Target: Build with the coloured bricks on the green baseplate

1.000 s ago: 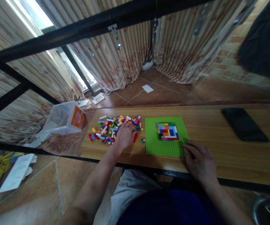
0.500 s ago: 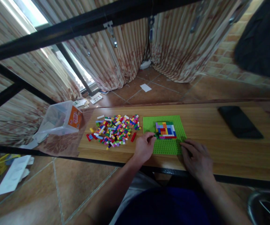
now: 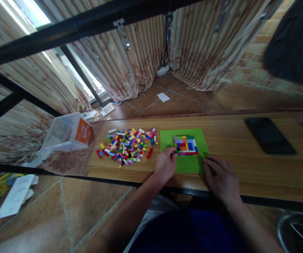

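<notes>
My left hand (image 3: 166,163) is closed in a pinch at the left side of a flat block of coloured toy bricks (image 3: 186,145). A small dark green brick (image 3: 177,151) shows at its fingertips, mostly hidden by them. The block stands on a light green studded baseplate (image 3: 189,166). At the plate's right edge rests my right hand (image 3: 222,176), fingers loosely stretched with a gap by the thumb, the tips touching the edge. To the left of the plate lies a heap of loose bricks (image 3: 131,146), with a red brick (image 3: 149,153) at its near right side.
A black phone-like slab (image 3: 270,135) lies on the right of the wooden table (image 3: 232,137). Beyond the heap, at the left, stands a clear plastic box (image 3: 65,133) with an orange label. A black metal bar (image 3: 88,30) crosses above the far side.
My left hand has shifted slightly right, bringing the dark green brick closer against the brick block's left side. My right hand stays at the plate's edge.
</notes>
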Available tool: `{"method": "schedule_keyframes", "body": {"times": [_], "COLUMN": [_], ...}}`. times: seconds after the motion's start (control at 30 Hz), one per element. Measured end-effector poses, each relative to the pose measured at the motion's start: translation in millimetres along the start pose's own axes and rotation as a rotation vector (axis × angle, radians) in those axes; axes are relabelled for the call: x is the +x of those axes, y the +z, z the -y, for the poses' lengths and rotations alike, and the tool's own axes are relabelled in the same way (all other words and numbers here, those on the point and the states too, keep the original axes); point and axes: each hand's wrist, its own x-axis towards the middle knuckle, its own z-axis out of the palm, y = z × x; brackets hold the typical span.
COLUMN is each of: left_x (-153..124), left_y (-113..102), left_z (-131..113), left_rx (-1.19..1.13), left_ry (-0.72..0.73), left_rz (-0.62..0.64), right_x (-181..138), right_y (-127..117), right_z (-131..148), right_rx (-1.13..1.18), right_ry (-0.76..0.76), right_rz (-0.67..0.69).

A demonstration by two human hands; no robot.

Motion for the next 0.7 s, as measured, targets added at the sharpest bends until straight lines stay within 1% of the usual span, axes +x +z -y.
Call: {"method": "schedule_keyframes", "body": {"times": [0.17, 0.3, 0.7], "left_x": [-2.2, -3.0, -3.5], "left_y": [-2.5, -4.0, -2.1], "left_z": [-3.2, -5.6, -4.8], "left_rx": [0.128, 0.167, 0.213], "left_ry": [0.091, 0.127, 0.109], "left_rz": [0.003, 0.004, -0.004], "right_x": [0.5, 0.2, -0.7], "right_y": [-0.5, -0.8, 1.0], "right_z": [1.3, 2.0, -1.1], "right_rx": [0.009, 0.015, -0.010], "right_ry": [0.013, 0.033, -0.002], "right_rz": [0.009, 0.020, 0.000]}}
